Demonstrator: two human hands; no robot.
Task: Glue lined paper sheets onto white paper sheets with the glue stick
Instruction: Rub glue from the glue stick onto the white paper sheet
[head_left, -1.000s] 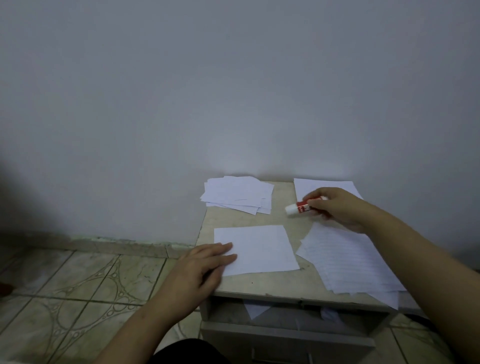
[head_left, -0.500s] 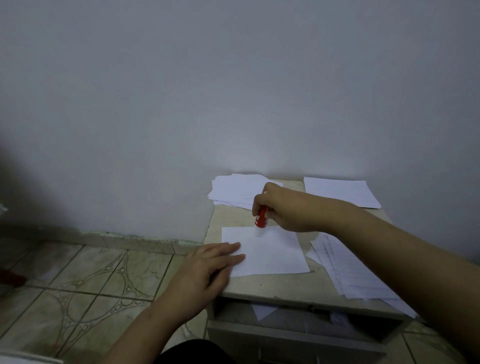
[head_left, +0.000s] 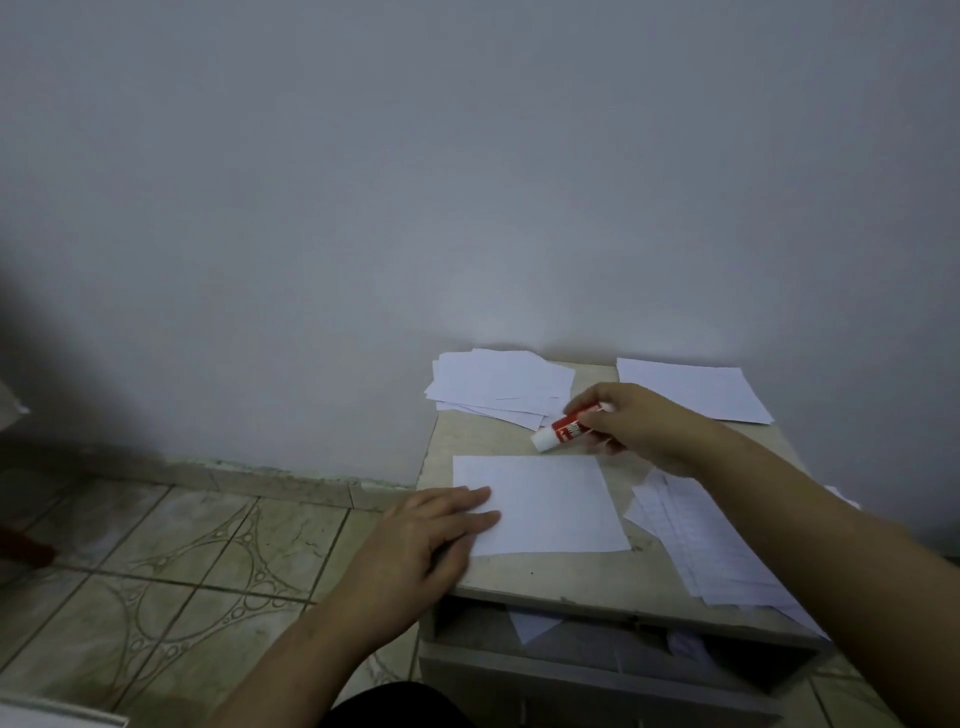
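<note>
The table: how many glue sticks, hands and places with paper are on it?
Glue stick: 1
Hands: 2, left hand and right hand
Paper spots: 4, middle sheet, back left pile, back right sheet, lined pile
Total: 7

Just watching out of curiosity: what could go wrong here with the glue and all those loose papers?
1. The right hand holds the red-and-white glue stick just past the single white paper sheet; a stroke might overrun onto the beige tabletop.
2. Only the left hand fingers pin that sheet's near-left corner, so rubbing may shift it.
3. The stack of lined paper sheets overhangs the table's front edge and might slide off.
</note>
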